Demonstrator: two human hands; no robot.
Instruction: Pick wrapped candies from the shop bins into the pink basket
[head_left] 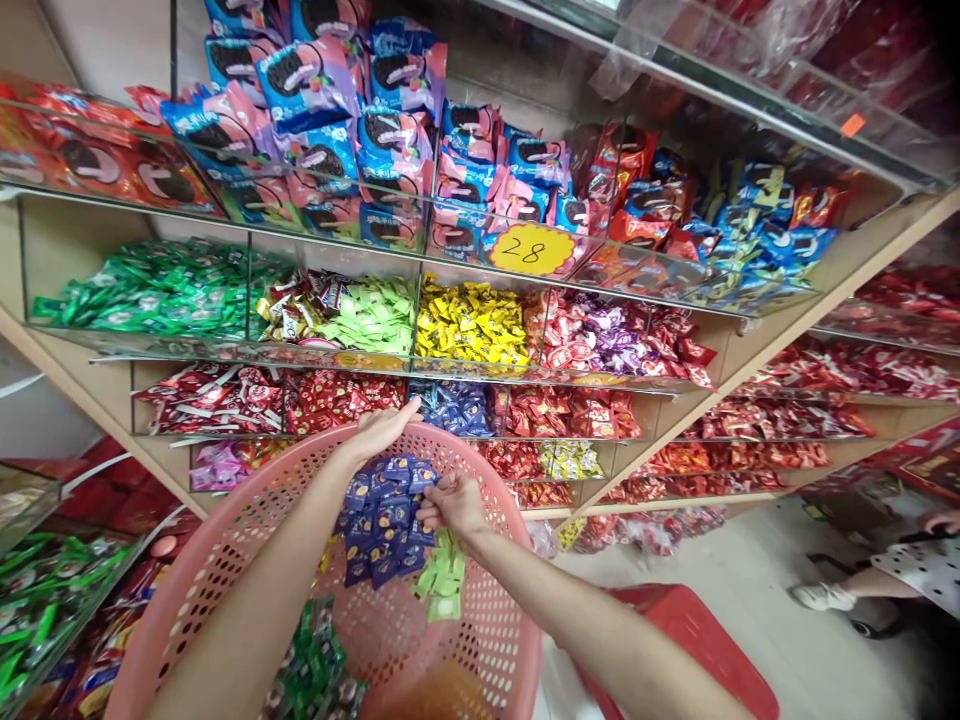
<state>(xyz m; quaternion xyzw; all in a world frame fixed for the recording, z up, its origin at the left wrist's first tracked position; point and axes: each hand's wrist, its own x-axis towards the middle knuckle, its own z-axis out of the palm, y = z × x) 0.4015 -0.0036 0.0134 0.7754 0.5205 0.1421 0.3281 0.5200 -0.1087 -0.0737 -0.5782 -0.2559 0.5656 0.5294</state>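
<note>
A large pink perforated basket [504, 600] fills the lower middle of the head view. Inside it lie dark blue candy packets [386, 520], light green packets [441, 578] and dark green packets [315, 650]. My left hand [382, 430] rests at the basket's far rim, its thumb stretched out and the other fingers mostly hidden. Over the basket, my right hand [454, 503] has its fingers bent together at the right edge of the blue packets, pinching what looks like one of them.
Candy shelves with clear dividers [337, 355] stand ahead, under a yellow "28" sign [532, 249]. A red container [675, 650] sits on the floor at the right. Beyond it a person's leg and shoe [825, 596] show. Green candies [52, 600] fill a bin at the left.
</note>
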